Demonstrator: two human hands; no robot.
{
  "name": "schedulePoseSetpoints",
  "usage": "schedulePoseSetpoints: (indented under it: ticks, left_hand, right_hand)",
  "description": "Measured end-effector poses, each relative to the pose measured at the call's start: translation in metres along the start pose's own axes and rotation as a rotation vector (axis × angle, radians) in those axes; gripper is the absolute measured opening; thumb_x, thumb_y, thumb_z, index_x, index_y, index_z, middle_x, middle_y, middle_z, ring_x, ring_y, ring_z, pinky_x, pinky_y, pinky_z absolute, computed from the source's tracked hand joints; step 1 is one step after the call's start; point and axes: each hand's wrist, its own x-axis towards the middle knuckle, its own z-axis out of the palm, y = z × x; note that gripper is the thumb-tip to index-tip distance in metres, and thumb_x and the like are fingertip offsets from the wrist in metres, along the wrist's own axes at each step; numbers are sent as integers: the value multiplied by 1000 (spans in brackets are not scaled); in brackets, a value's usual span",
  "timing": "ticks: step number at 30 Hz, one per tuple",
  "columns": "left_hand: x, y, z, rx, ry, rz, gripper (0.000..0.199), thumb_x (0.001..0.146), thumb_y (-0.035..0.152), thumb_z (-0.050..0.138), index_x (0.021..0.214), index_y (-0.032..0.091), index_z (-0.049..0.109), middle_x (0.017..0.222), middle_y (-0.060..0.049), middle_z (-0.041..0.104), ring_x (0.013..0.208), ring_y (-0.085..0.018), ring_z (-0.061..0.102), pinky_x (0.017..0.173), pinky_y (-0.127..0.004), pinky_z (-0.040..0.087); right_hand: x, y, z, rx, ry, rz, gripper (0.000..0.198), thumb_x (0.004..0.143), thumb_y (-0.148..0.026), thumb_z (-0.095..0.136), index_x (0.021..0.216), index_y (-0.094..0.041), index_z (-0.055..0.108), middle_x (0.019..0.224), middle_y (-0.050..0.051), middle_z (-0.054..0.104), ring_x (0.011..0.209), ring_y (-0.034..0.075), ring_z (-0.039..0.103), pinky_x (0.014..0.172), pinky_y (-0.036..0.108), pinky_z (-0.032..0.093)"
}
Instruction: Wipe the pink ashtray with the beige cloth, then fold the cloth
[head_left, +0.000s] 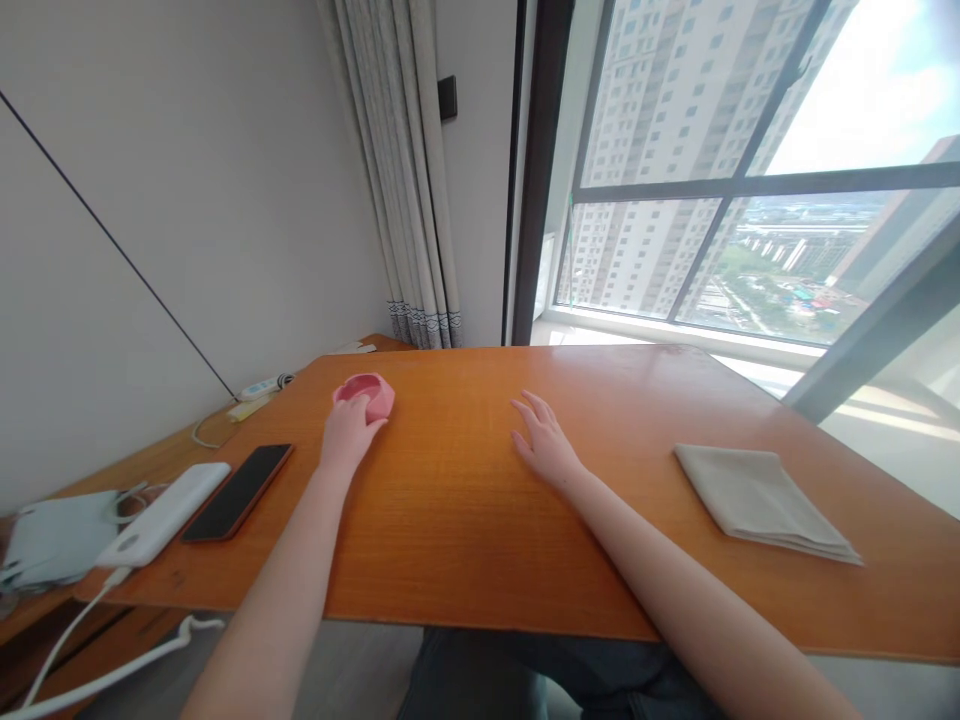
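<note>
A small pink faceted bowl (382, 396) stands toward the far left of the wooden table. My left hand (349, 432) is closed on its near rim, with the fingers reaching over the edge and the thumb along the right side; the fingertips are partly hidden. Near the middle of the table, my right hand (546, 442) is open, its fingers spread and pointing forward. Nothing is in it. Whether it rests on the tabletop or hovers just above I cannot tell.
A folded beige cloth (761, 495) lies at the right on the table (450, 540). On the left are a dark phone (240, 492) and a white power bank (165, 512) with a cable plugged in. A power strip (259, 388) lies by the wall; a window (750, 180) fills the right.
</note>
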Motion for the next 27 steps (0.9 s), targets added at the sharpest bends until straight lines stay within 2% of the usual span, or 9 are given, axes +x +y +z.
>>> schedulePoseSetpoints:
  ticks: [3,7,11,22,27]
  left_hand:
    - [-5,-27,4,77,-8,-78,47,74,37,60,115,15,56,103,-13,63,98,-30,53,84,-39,43]
    - [-9,-42,13,127,-47,-150,49,75,38,59,118,15,55,105,-14,62,102,-32,51,84,-41,42]
    - [-10,-48,20,113,-88,-179,53,74,39,59,121,15,54,106,-14,62,105,-31,49,85,-40,42]
    - [-12,-57,24,85,-87,-223,49,77,37,52,122,17,55,109,-14,61,104,-32,50,85,-43,42]
    - [-13,-61,27,71,-82,-231,51,76,38,51,121,13,56,111,-16,61,107,-33,50,87,-43,41]
  right_hand:
    - [-1,-2,1,-4,-18,8,50,83,-23,44,132,-18,40,140,13,33,132,26,28,109,47,30]
    - [-1,-2,-1,-7,-30,17,49,83,-23,44,131,-19,40,141,12,32,132,25,27,109,46,29]
    - [-1,1,-4,-7,-28,35,47,83,-22,44,129,-18,43,140,13,33,132,25,28,109,46,29]
    - [-1,2,-5,-8,-12,41,43,82,-22,45,125,-18,47,140,13,34,131,27,30,106,49,32]
    - [0,4,-6,4,0,24,42,82,-21,45,124,-19,48,140,14,33,130,27,31,105,50,32]
